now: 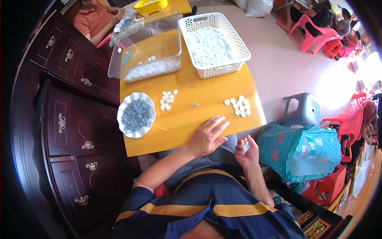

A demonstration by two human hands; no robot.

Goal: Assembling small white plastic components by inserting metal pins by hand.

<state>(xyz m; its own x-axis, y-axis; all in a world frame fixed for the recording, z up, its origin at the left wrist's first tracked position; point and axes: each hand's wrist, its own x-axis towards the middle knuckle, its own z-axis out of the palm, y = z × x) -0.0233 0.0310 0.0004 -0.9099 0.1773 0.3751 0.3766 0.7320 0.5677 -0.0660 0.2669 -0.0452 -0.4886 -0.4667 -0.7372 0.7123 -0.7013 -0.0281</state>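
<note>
My left hand [207, 136] lies at the near edge of the yellow table [179, 127], palm down with its fingers stretched out. Just past the table edge, my right hand [247, 153] is curled round small white plastic pieces [246, 146], partly hidden by the fingers. A few tiny metal pins [194, 105] lie beyond my left hand. Loose white pieces with holes form a left group [167, 99], and rounded white pieces make a right group [238, 106]. A scalloped white dish [150, 124] holds many grey metal pins [136, 114].
A clear plastic bin [175, 44] and a white perforated basket [219, 71], both with white pieces, stand at the back. A teal bag [278, 147] and grey stool [301, 109] are at right. Dark wooden cabinets [71, 115] line the left. Another person [93, 20] sits at far left.
</note>
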